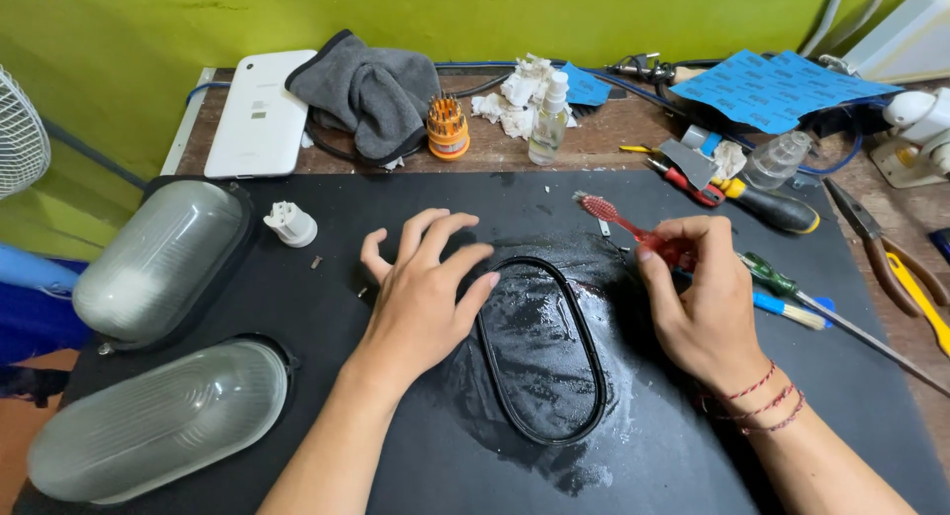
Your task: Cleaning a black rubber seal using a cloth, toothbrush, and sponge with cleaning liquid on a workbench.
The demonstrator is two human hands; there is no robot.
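My left hand point(426, 287) rests flat on the black mat point(336, 218), fingers spread, its edge touching the left side of a black oval rubber gasket point(597, 362). The gasket lies on a wet, shiny patch of the mat. My right hand point(698, 297) is closed on a red translucent toothbrush point(616, 218), whose bristle head points up-left above the gasket's far end. Red thread bracelets circle my right wrist.
Two oval ribbed glass lamp covers point(163, 258) point(163, 421) lie at the left. A white socket part point(291, 224) and small screws sit nearby. Behind are a white tablet point(259, 114), grey cloth point(368, 90), spray bottle point(549, 121), bit set point(447, 127); screwdrivers point(772, 206) and pliers point(886, 253) at the right.
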